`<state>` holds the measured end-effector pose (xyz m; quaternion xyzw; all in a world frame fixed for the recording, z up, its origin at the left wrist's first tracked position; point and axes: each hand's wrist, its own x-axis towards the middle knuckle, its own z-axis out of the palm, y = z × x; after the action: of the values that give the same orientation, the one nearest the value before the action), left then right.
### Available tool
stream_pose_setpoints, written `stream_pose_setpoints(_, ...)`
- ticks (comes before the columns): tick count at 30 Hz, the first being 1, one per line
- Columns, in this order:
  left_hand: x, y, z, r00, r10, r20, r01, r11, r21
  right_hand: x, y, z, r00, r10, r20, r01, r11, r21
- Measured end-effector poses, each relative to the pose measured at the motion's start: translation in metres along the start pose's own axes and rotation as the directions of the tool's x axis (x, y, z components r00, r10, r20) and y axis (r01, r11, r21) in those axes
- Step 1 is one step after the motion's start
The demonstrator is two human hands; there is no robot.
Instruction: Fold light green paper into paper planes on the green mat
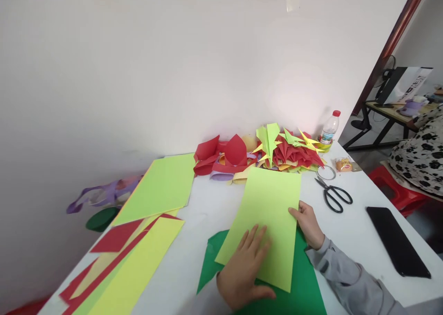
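A light-green sheet of paper [266, 204] lies at a slant over a dark green sheet [297, 296] at the front of the white table. My left hand [247, 271] rests on its lower part with the fingers spread, slightly blurred. At the sheet's right edge, my right hand [308, 220] pinches the paper between thumb and fingers. To the right of that hand lie black-handled scissors [334, 195], blades pointing away from me.
Light-green sheets [161, 183] and coloured paper strips [138, 264] cover the left side. Along the wall are red paper pieces [235, 151], folded paper shapes [290, 151] and a bottle [329, 128]. A black phone-like slab [398, 241] lies right. A person [420, 153] sits beyond.
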<state>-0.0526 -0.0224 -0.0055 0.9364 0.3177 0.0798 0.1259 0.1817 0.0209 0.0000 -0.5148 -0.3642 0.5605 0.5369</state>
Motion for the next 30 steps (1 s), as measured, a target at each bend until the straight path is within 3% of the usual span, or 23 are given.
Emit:
stream_pose_setpoints(3,-0.005,0.018,0.011,0.999,-0.013,-0.033,0.015,0.999,0.046,-0.003,-0.003,0.001,1.0,0.01,-0.008,-0.01,1.0,0.025)
stream_pose_setpoints(7,-0.011,0.016,0.011,0.995,-0.079,-0.063,0.089,0.981,0.175,-0.006,-0.007,0.002,0.998,0.055,0.006,-0.055,0.997,0.051)
stream_pose_setpoints(12,-0.01,0.007,0.002,0.984,0.073,-0.162,-0.03,0.967,0.253,-0.003,-0.01,-0.003,0.993,0.111,0.026,-0.112,0.993,0.043)
stream_pose_setpoints(17,-0.016,-0.015,-0.005,0.917,0.194,-0.347,-0.1,0.957,0.271,0.003,-0.015,-0.017,0.974,0.199,0.112,-0.198,0.98,-0.02)
stream_pose_setpoints(21,-0.027,-0.041,-0.012,0.874,0.16,-0.459,-0.138,0.987,0.082,0.008,-0.017,-0.03,0.974,0.194,0.114,-0.19,0.981,-0.046)
stream_pose_setpoints(26,-0.032,-0.058,-0.038,0.922,0.027,-0.387,-0.149,0.946,-0.287,0.018,-0.022,-0.046,0.998,0.047,-0.046,-0.046,0.999,0.016)
stream_pose_setpoints(28,-0.025,-0.059,-0.053,0.938,0.031,-0.344,-0.178,0.898,-0.404,0.02,-0.026,-0.053,0.991,-0.05,-0.121,0.053,0.998,0.026)
stream_pose_setpoints(30,-0.014,-0.06,-0.066,0.928,0.06,-0.368,-0.231,0.867,-0.442,0.021,-0.028,-0.059,0.974,-0.149,-0.173,0.155,0.988,0.018)
